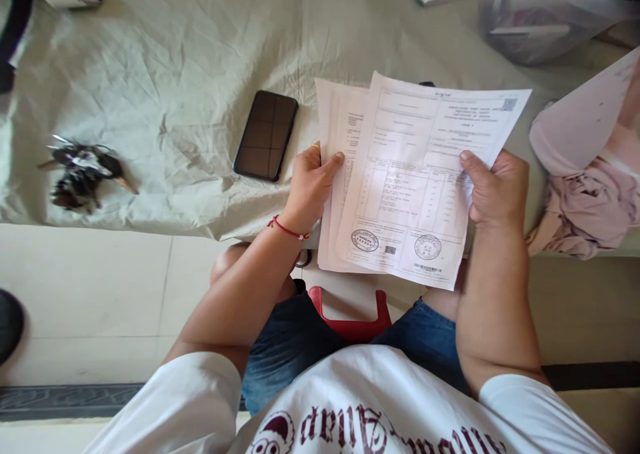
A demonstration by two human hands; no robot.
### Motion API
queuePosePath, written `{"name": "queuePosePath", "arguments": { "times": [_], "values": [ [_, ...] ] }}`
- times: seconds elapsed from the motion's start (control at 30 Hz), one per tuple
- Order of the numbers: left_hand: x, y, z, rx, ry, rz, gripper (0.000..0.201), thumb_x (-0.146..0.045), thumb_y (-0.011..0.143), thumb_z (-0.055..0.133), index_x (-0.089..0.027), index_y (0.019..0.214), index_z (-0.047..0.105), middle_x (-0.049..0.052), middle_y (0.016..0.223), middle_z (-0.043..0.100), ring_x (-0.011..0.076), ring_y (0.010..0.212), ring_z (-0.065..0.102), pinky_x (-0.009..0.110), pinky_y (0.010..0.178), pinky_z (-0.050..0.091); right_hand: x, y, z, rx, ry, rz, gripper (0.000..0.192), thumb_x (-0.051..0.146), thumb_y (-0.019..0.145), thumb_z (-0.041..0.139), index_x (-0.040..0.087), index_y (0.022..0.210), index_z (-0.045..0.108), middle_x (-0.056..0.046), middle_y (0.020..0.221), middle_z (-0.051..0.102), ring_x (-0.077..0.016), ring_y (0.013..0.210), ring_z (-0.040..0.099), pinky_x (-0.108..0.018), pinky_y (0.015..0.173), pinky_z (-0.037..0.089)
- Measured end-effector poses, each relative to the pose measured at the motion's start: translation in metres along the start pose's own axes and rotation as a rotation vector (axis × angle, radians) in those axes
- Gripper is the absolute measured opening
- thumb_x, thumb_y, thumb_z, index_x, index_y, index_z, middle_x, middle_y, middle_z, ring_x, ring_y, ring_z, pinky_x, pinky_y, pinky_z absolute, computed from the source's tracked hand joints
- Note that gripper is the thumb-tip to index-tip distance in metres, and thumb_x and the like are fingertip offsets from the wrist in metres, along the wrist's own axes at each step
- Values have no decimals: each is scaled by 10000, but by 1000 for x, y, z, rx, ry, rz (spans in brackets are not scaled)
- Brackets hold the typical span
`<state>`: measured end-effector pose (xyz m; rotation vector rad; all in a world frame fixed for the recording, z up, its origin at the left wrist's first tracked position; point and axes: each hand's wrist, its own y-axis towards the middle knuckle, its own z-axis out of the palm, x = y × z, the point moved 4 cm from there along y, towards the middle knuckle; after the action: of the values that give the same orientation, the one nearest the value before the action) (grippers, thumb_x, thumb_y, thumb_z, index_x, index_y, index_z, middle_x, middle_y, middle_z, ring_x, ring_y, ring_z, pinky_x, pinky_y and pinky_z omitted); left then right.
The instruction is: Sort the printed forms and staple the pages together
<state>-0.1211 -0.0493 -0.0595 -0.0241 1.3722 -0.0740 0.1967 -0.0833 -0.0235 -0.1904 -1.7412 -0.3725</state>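
I hold a small stack of printed paper sheets over my lap, at the edge of a bed. The top sheet (415, 174) is a form with tables and two round stamps near its lower edge. My right hand (497, 187) grips that top sheet at its right side, thumb on the print. My left hand (310, 184) holds the sheets underneath (336, 127) at their left side, thumb across them. A red thread is tied around my left wrist.
A dark phone (266, 135) lies face up on the pale green bedsheet (175, 61), left of the papers. A bunch of keys (83, 171) lies further left. Pink cloth (590, 201) is at the right, a plastic bag (545, 14) at the far right. A red stool (350, 317) shows between my knees.
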Motion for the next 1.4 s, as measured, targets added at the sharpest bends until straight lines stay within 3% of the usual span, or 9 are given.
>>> {"name": "queuePosePath", "arguments": {
  "times": [0.13, 0.3, 0.63, 0.8, 1.1, 1.27, 1.4],
  "values": [
    [-1, -1, 0, -15, 7, 3, 308, -476, 918, 840, -223, 1058, 738, 106, 1110, 878, 323, 1143, 839, 464, 1008, 702, -1, 1, 4, 16, -35, -34, 455, 661, 830, 974, 327, 1124, 879, -49, 1259, 875, -414, 1329, 789, -689, 1173, 646],
    [-2, -1, 1, -14, 10, -1, 332, -524, 943, 829, -225, 1054, 736, 102, 1116, 877, 319, 1186, 830, 449, 1035, 690, -5, 0, 7, 25, -72, -47, 475, 658, 846, 960, 282, 1124, 881, -49, 1198, 878, -359, 1216, 837, -588, 1092, 709],
    [-8, -5, 4, -29, 27, -18, 273, -491, 988, 803, -232, 1043, 740, 85, 1055, 859, 291, 1144, 823, 415, 994, 677, -2, -3, 13, 51, -123, -67, 510, 702, 847, 941, 301, 1156, 880, -42, 1206, 888, -340, 1156, 853, -560, 1070, 719],
    [-7, -5, 4, -40, 26, -37, 278, -504, 1022, 783, -230, 1001, 743, 71, 1022, 856, 253, 1024, 831, 379, 927, 674, -2, -3, 18, 75, -137, -68, 533, 754, 831, 932, 326, 1144, 881, -62, 1210, 892, -360, 1138, 857, -573, 1033, 727],
    [3, 1, 5, 37, -12, 11, 495, -640, 928, 885, -234, 1182, 762, 137, 1194, 887, 371, 1241, 835, 503, 1032, 707, 0, -10, 30, 95, -34, -22, 434, 727, 840, 939, 377, 1089, 876, -30, 1132, 899, -359, 1150, 861, -587, 997, 743],
    [4, 1, 5, 55, -28, 3, 484, -589, 916, 910, -239, 1218, 769, 132, 1239, 889, 369, 1277, 832, 511, 1071, 709, 3, -12, 34, 108, -22, -2, 445, 719, 817, 962, 374, 1088, 888, -25, 1122, 901, -338, 1087, 872, -556, 968, 756],
    [3, -1, 5, 56, -33, -9, 409, -536, 931, 896, -248, 1195, 775, 117, 1273, 890, 356, 1285, 830, 511, 1099, 705, -2, -12, 34, 130, -15, 29, 463, 730, 823, 949, 378, 1117, 883, -32, 1166, 896, -363, 1163, 857, -590, 1001, 743]
  ]
}}
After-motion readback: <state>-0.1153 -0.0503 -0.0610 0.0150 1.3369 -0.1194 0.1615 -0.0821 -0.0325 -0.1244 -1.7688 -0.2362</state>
